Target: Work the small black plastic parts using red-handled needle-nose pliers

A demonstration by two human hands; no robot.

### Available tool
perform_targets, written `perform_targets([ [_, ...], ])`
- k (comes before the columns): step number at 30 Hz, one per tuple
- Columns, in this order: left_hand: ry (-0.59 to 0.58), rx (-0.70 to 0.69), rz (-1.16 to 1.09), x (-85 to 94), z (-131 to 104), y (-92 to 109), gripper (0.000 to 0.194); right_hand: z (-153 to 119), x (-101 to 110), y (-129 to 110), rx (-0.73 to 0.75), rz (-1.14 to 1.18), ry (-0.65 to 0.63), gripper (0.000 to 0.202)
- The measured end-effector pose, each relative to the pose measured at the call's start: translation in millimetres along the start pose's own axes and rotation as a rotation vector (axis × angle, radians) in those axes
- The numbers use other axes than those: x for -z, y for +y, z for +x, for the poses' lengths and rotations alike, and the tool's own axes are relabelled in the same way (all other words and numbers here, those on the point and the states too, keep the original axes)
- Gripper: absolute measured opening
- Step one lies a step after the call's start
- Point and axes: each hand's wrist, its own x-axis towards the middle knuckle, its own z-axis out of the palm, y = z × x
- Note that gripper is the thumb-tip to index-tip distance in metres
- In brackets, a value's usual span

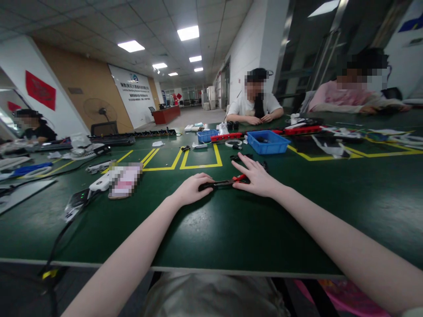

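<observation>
On the left side of the tabletop, a pink phone lies next to a white power strip, maybe put there so the middle has room. Next comes your left hand. Its thumb and fingers pinch a dark piece, perhaps to stop it from sliding. You cannot tell from this view if that piece is part of the tool or a thing of its own. The tool sits between your left hand and your right hand, with its red handle on the right. Your right hand is spread over the handle, thumb and fingers wide apart; how hard it presses, you cannot tell. Behind it is a blue bin, likely used to keep the dark stuff inside from getting lost.

The tabletop is dark green and a bit shiny, with yellow lines on it. Around the room you have a person in black, a fan, a white sign, a red desk, a person in white and a person in pink.
</observation>
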Motion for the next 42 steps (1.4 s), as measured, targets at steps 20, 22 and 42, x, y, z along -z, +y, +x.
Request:
perform_targets([
  [20, 0.071, 0.159, -0.011, -14.5, 8.7, 1.3, 0.011, -0.3, -0.5, -7.0, 0.104, 0.007, -0.017, 0.044],
  [22, 0.065, 0.162, 0.009, -13.9, 7.9, 4.1, 0.011, 0.1, -1.3, -6.0, 0.111, 0.006, -0.011, 0.044],
  [42, -0.039, 0.189, -0.118, -6.8, 8.3, 0.3, 0.016, -0.5, 3.3, 6.3, 0.153, -0.002, 0.021, 0.041],
])
